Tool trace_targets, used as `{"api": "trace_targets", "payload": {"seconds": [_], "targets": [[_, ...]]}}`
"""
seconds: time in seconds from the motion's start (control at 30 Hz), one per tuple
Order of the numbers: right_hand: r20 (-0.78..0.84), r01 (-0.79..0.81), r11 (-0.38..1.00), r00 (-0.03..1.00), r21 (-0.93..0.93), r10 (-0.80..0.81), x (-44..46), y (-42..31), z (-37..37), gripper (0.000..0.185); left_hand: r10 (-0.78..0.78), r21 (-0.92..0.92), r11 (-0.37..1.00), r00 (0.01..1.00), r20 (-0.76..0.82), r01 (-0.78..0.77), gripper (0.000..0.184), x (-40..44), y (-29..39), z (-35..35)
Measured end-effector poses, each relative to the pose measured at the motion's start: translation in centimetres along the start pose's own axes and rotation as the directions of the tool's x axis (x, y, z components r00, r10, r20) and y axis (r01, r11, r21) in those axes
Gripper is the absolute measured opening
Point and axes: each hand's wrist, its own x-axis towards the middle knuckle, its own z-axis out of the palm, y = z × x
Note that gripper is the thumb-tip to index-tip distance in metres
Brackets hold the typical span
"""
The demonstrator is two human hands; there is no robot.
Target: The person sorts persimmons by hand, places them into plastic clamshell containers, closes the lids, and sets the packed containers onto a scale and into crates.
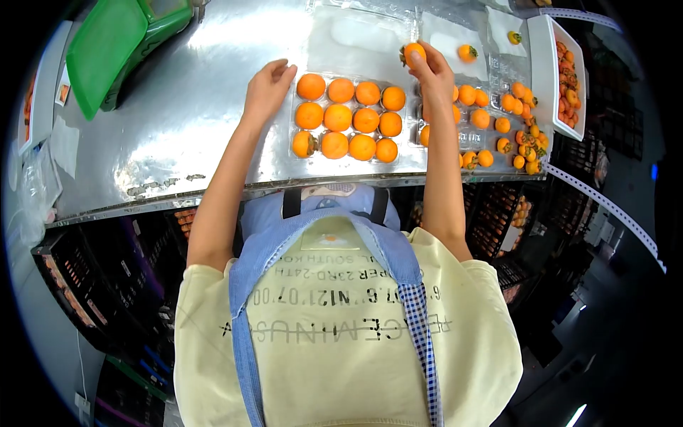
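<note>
Metal tabletop (199,92). Left hand (269,87): grip loosely open, empty, beside clear tray (324,102) of orange fruits (338,117), centre of frame. Upper right of centre: right hand (435,75), grip closed on persimmon (414,54). Probably light, firm, bruisable; hold by sides. Orange, rounded; leafy calyx leftward.

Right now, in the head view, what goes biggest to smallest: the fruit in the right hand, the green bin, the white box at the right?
1. Green bin
2. White box
3. Fruit in the right hand, clearly smallest
</note>
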Motion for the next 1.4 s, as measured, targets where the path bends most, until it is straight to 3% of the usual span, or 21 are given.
{"api": "trace_targets", "payload": {"seconds": [0.07,0.17,0.3,0.37,0.43,0.5,0.53,0.67,0.7,0.77,0.8,0.9,0.93,0.97,1.03,1.07,1.13,1.2,1.27,1.4], "targets": [[-0.053,-0.016,0.999,0.998,0.032,0.018,-0.7,0.3,-1.3,0.045,-0.058,-0.102,0.993,0.998,0.033,0.061,0.048,2.6,1.3,1.4],[-0.077,-0.012,0.999,0.997,0.048,0.016,-2.5,0.6,-2.7,0.045,-0.224,-0.019,0.972,0.952,0.21,0.233,0.045,4.5,3.7,2.1],[-0.168,0.062,0.996,0.983,-0.07,-0.073,-2.8,3.6,-5.8,0.044,0.082,0.083,0.992,0.991,0.102,-0.091,0.036,6.6,-2.3,3.8],[-0.185,0.059,0.998,0.981,-0.008,-0.059,-4.1,2.7,-5.1,0.045,-0.105,-0.241,0.959,0.977,0.184,0.148,0.026,4.9,-0.9,2.4],[-0.161,0.073,0.997,0.984,0.005,-0.072,-4.2,2.3,-4.5,0.046,-0.002,-0.091,0.996,0.985,0.17,0.018,0.024,4.8,-4.0,0.8],[-0.115,0.055,0.998,0.992,-0.016,-0.056,-4.2,1.7,-3.5,0.046,-0.181,-0.275,0.939,0.976,0.118,0.207,0.025,2.1,-1.2,-0.9],[-0.087,0.032,0.999,0.996,0.01,-0.031,-4.1,1.2,-2.7,0.045,-0.188,-0.234,0.951,0.979,0.084,0.203,0.027,1.4,-1.6,-1.8],[0.022,0.174,0.857,0.982,-0.484,-0.187,-2.6,1.7,-0.5,0.048,-0.248,-0.201,0.947,0.968,0.032,0.249,0.039,0.3,-3.4,-5.4],[0.042,0.212,0.829,0.974,-0.518,-0.223,-2.1,2.6,0.1,0.048,-0.243,-0.233,0.945,0.969,-0.04,0.228,0.03,0.4,-4.7,-5.7],[0.171,0.318,0.655,0.945,-0.685,-0.28,-0.5,4.6,0.7,0.047,-0.041,0.054,0.997,0.994,-0.104,0.047,0.021,2.1,-11.1,-7.4],[0.181,0.305,0.618,0.95,-0.724,-0.256,-0.1,5.5,1.2,0.047,-0.032,0.117,0.992,0.994,-0.107,0.044,0.022,1.8,-11.0,-8.2],[0.247,0.334,0.56,0.942,-0.758,-0.228,0.9,5.8,1.9,0.05,-0.129,-0.048,0.991,0.989,-0.071,0.125,0.024,0.5,-5.1,-8.1],[0.266,0.378,0.461,0.919,-0.803,-0.29,1.0,5.1,2.0,0.05,-0.105,-0.175,0.981,0.983,-0.149,0.078,0.024,0.1,-4.3,-7.5],[0.287,0.409,0.353,0.892,-0.842,-0.348,0.8,4.5,2.5,0.049,-0.216,-0.243,0.953,0.969,-0.119,0.182,0.028,0.0,-3.7,-7.4],[0.354,0.546,0.319,0.793,-0.775,-0.496,-1.1,1.1,5.0,0.047,-0.118,-0.226,0.971,0.979,-0.168,0.078,0.035,0.8,-6.2,-6.9],[0.372,0.604,0.293,0.733,-0.741,-0.57,-2.0,-0.3,5.9,0.045,-0.162,-0.267,0.956,0.977,-0.136,0.121,0.037,0.3,-5.4,-7.1],[0.55,0.748,0.479,0.663,-0.46,-0.507,-5.1,-1.1,9.0,0.04,-0.235,-0.343,0.917,0.971,-0.05,0.204,0.04,-0.2,-2.7,-7.4],[0.826,0.847,0.416,0.474,-0.332,-0.306,-8.9,-1.4,12.1,0.038,-0.227,-0.343,0.919,0.972,-0.065,0.191,0.041,-0.1,-3.6,-7.3],[0.892,0.916,0.381,0.271,-0.124,-0.361,-12.3,-0.8,14.3,0.038,-0.222,-0.345,0.92,0.973,-0.07,0.185,0.042,0.2,-4.1,-7.3],[0.958,0.968,0.227,0.157,-0.102,-0.24,-14.6,0.8,15.4,0.031,-0.227,-0.347,0.919,0.971,-0.071,0.189,0.042,0.2,-4.0,-7.2]]}}
